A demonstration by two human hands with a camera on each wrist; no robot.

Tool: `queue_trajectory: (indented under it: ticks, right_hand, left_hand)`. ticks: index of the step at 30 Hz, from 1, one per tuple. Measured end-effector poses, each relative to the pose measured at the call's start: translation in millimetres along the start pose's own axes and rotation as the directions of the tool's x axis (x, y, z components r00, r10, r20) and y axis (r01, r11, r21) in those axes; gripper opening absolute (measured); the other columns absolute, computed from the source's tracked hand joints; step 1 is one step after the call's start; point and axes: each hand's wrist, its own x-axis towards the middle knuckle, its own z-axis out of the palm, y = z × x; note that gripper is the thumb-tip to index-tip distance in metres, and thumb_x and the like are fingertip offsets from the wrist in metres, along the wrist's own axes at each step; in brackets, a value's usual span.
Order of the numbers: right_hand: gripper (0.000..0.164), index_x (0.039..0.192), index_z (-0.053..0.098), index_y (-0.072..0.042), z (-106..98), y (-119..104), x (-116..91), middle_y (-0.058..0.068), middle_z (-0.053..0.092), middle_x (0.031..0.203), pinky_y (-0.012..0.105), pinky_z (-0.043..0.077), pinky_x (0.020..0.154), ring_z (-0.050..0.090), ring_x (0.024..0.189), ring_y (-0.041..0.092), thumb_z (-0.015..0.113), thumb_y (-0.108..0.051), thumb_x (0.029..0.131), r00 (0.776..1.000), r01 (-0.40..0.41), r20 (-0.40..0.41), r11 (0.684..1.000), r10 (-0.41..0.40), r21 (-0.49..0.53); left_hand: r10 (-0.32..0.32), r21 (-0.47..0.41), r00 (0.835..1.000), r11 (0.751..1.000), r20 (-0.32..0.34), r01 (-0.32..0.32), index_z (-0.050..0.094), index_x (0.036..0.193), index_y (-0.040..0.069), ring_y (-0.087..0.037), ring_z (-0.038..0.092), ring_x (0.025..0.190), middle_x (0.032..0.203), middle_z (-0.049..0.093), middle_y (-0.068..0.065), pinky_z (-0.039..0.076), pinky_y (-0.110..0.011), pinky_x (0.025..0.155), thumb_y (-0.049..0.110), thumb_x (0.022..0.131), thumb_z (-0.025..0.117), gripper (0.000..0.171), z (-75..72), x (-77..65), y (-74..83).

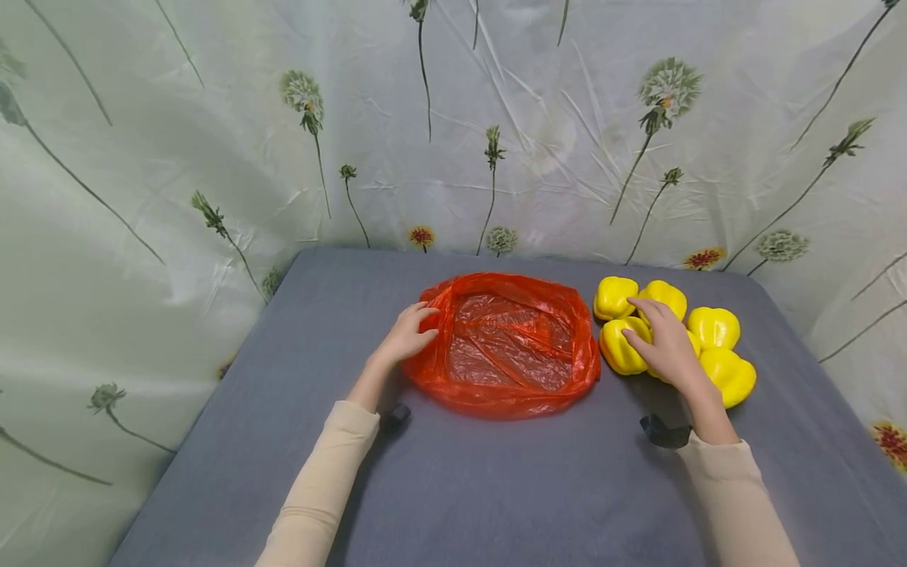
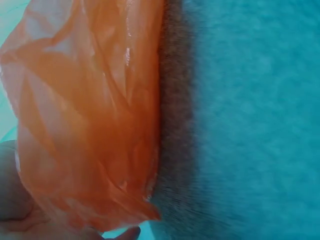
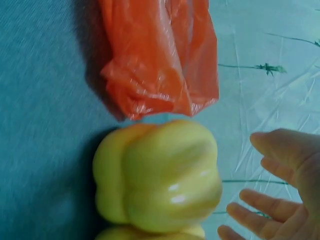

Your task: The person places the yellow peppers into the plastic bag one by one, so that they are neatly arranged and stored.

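A red plastic bag [image 1: 499, 403] lies on the grey table with its mouth spread wide and its rim folded out. My left hand [image 1: 407, 335] is at the bag's left side, thumb and fingers apart, fingertips right at the rim. Several yellow bell peppers sit in a cluster to the right of the bag. Over them hovers my right hand [image 1: 666, 342], its fingers spread and relaxed with nothing held. The nearest pepper [image 1: 618, 350] lies under its thumb; the right wrist view shows this pepper [image 3: 160, 175] close to the bag's edge, apart from the fingers.
Other yellow peppers [image 1: 714, 327] lie at the right of the cluster. The grey table [image 1: 496, 488] meets a curtain with dandelion prints [image 1: 538, 157] along its back edge. A black wrist strap piece [image 1: 666, 431] hangs by the right sleeve.
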Motion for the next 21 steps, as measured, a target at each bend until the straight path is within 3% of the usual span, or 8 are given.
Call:
queue_trajectory:
  ticks: [12,18,21]
  right_hand:
    - [0.058,0.133,0.044,0.003,-3,17,-13,0.031,0.045,0.132,0.065,0.033,0.096,0.039,0.122,0.046,0.068,-0.017,0.084,0.999,0.041,-0.009,0.999,-0.041,-0.007]
    - [0.059,0.133,0.045,0.001,1,23,-18,0.028,0.046,0.133,0.064,0.035,0.095,0.041,0.121,0.044,0.069,-0.020,0.084,0.999,0.051,-0.004,0.999,-0.051,-0.008]
    - [0.063,0.132,0.046,0.002,2,24,-17,0.028,0.047,0.133,0.064,0.036,0.094,0.042,0.121,0.045,0.073,-0.019,0.079,0.995,0.096,-0.011,0.995,-0.096,-0.008]
  left_hand:
    - [0.034,-0.144,0.998,0.989,-0.049,-0.041,0.047,0.135,0.002,-0.038,0.032,0.138,0.146,0.038,-0.021,0.029,-0.053,0.113,0.013,0.093,0.052,0.044,3.5,-5.1,-16.5]
    - [-0.017,-0.200,1.000,0.980,-0.024,0.011,0.047,0.136,0.006,-0.036,0.038,0.134,0.142,0.045,-0.018,0.034,-0.052,0.110,0.015,0.093,0.052,0.044,4.4,-9.7,-17.2]
    - [-0.016,-0.213,0.999,0.977,-0.030,0.009,0.048,0.135,0.005,-0.035,0.040,0.133,0.141,0.046,-0.018,0.035,-0.051,0.110,0.014,0.094,0.052,0.043,3.0,-8.2,-16.4]
